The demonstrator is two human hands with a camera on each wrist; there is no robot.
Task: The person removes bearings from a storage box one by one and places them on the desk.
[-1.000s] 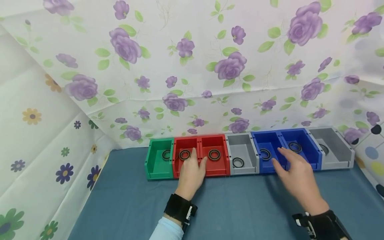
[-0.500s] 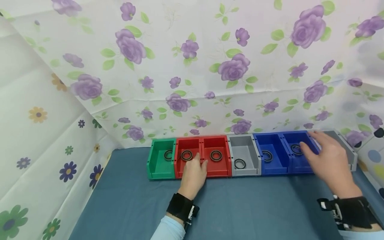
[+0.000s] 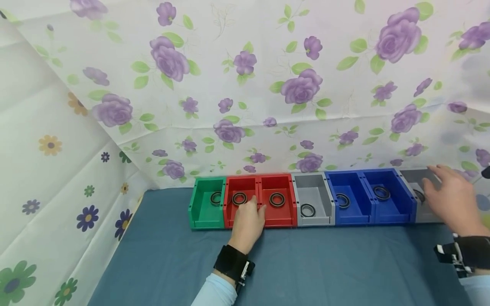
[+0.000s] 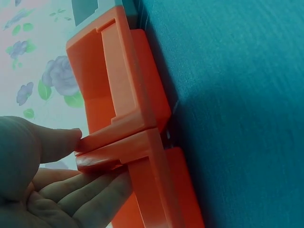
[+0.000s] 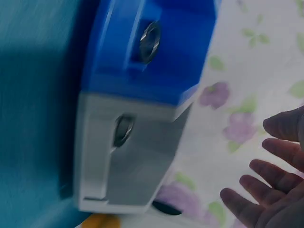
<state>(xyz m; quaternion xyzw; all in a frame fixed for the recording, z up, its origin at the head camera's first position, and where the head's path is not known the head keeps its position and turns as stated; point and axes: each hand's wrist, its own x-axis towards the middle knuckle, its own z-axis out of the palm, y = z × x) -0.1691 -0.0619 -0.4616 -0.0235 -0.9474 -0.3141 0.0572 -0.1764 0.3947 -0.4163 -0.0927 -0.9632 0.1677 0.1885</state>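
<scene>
My left hand (image 3: 248, 223) is at the middle of two joined red bins (image 3: 274, 221). In the left wrist view, its thumb (image 4: 61, 142) lies on one side of their adjoining walls and the fingers reach into the other bin, pinching the walls. Each red bin holds a ball bearing, the left one (image 3: 234, 198) and the right one (image 3: 271, 199). My right hand (image 3: 453, 204) hovers over the rightmost grey bin (image 5: 137, 161), fingers spread and holding nothing. A bearing (image 5: 124, 130) lies inside that bin, partly hidden by the hand in the head view.
Along the back of the blue cloth (image 3: 325, 263), the row also has a green bin (image 3: 199, 212), a middle grey bin (image 3: 315, 191) and two blue bins (image 3: 352, 212). Each has one bearing. A flowered sheet (image 3: 268, 85) hangs close behind.
My right hand has moved right, from over the blue bins to the rightmost grey bin. My left hand's fingers have drawn in at the red bins' adjoining walls. The bins stay in place.
</scene>
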